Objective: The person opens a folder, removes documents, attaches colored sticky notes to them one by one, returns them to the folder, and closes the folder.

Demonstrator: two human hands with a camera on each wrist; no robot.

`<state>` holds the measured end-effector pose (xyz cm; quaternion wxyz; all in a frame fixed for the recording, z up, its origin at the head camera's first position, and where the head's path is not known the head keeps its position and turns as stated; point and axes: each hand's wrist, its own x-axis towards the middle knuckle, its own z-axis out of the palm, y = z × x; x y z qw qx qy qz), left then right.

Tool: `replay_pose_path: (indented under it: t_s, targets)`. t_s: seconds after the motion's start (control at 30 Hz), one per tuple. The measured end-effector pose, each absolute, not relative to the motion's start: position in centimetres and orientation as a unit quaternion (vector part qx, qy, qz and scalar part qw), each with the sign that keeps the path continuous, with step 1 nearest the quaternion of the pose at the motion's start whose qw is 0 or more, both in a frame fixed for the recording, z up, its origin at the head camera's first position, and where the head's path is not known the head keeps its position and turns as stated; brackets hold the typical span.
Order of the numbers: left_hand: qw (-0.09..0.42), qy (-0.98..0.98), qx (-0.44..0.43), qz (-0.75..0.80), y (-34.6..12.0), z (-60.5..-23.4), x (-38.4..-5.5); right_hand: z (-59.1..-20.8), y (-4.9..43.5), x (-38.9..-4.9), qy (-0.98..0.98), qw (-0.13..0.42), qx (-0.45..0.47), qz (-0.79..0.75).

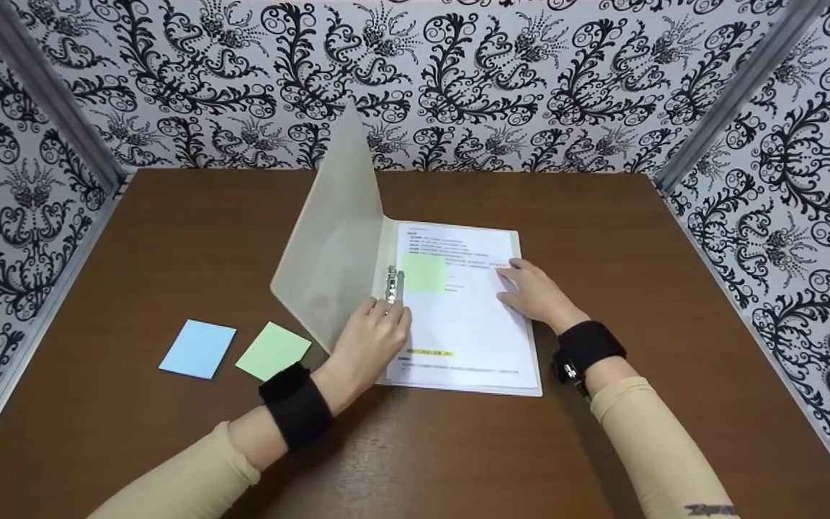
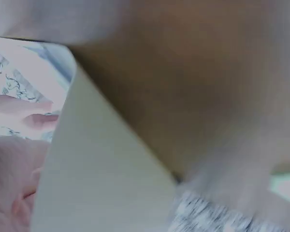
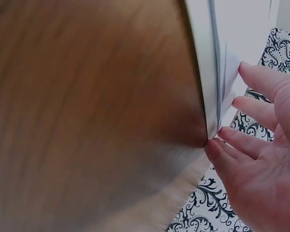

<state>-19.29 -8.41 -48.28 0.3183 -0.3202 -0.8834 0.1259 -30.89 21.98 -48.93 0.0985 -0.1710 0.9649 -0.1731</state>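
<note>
A pale ring binder (image 1: 339, 238) lies on the brown table with its front cover standing up at a slant. White printed sheets (image 1: 469, 317) rest inside, bearing a light green sticky note (image 1: 424, 274) near the metal ring clip (image 1: 391, 281). My left hand (image 1: 372, 335) has its fingers curled over the clip's lower end; the fingertips are hidden. At the sheets' right edge, my right hand (image 1: 536, 292) touches the paper with fingers spread and fairly straight. In the right wrist view its fingertips (image 3: 215, 150) meet the edges of the sheets and back cover.
A blue sticky-note pad (image 1: 197, 349) and a green sticky-note pad (image 1: 273, 351) lie left of the binder, the green one close to the left wrist. Patterned walls (image 1: 458, 86) border the table (image 1: 206, 216) at the back and both sides.
</note>
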Motion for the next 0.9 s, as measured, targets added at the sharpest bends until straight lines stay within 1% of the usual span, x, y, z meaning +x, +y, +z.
replay_pose_path:
  t_s: [0.13,0.27,0.4,0.5,0.53,0.6,0.63,0.7,0.77,0.83,0.9]
  targets:
    - [0.438,-0.808,-0.342,0.196,-9.7,-46.8,-18.0,-49.1,22.4,-30.8,0.961,0.091,-0.176,-0.191]
    - [0.534,-0.755,-0.306,0.227,-11.4,-45.7,-17.1,-49.5,22.7,-30.7,0.955,0.071,-0.195,-0.214]
    - [0.600,-0.731,-0.261,0.195,-12.8,-45.1,-17.0,-49.9,22.8,-30.7,0.946,0.045,-0.211,-0.241]
    - [0.634,-0.722,-0.251,0.118,-13.6,-45.3,-17.3,-50.3,22.7,-30.7,0.943,0.030,-0.209,-0.257]
    - [0.637,-0.725,-0.251,0.081,-13.8,-45.3,-17.3,-50.3,22.6,-30.7,0.945,0.024,-0.203,-0.257]
    - [0.626,-0.736,-0.259,-0.011,-13.9,-45.5,-17.4,-50.3,22.2,-30.6,0.949,0.020,-0.183,-0.256]
    - [0.610,-0.743,-0.267,-0.065,-13.9,-45.6,-17.4,-50.2,22.0,-30.5,0.952,0.019,-0.171,-0.252]
    - [0.558,-0.761,-0.284,-0.171,-13.7,-45.6,-17.2,-49.9,21.5,-30.3,0.958,0.022,-0.148,-0.245]
    - [0.493,-0.776,-0.303,-0.252,-13.6,-45.5,-16.9,-49.6,21.1,-30.1,0.961,0.030,-0.135,-0.240]
    - [0.429,-0.793,-0.321,-0.291,-13.4,-45.8,-16.8,-49.5,20.8,-30.0,0.961,0.035,-0.136,-0.239]
    - [0.380,-0.809,-0.335,-0.296,-13.3,-46.2,-16.7,-49.3,20.8,-29.9,0.957,0.035,-0.147,-0.246]
